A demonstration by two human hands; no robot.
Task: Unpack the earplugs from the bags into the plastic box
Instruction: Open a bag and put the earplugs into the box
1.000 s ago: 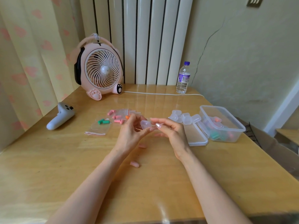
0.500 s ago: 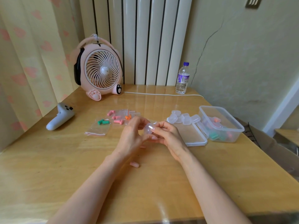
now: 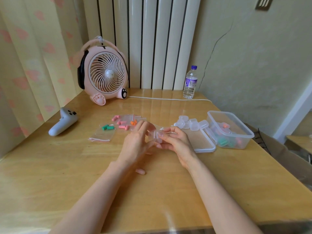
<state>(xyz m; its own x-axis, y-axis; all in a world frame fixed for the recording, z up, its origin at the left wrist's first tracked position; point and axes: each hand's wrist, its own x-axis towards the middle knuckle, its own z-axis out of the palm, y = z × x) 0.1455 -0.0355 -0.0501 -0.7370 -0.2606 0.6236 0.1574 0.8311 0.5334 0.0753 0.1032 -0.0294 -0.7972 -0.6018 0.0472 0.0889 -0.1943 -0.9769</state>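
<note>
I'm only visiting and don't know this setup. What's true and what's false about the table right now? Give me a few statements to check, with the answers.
1. The left hand and the right hand both hold a small clear case with their fingers. True.
2. The plastic box has its lid on. False: the lid lies flat on the table beside the box.
3. Green earplugs lie to the left of the hands. True.
4. The water bottle lies on its side. False: it stands upright at the far edge of the table.
</note>
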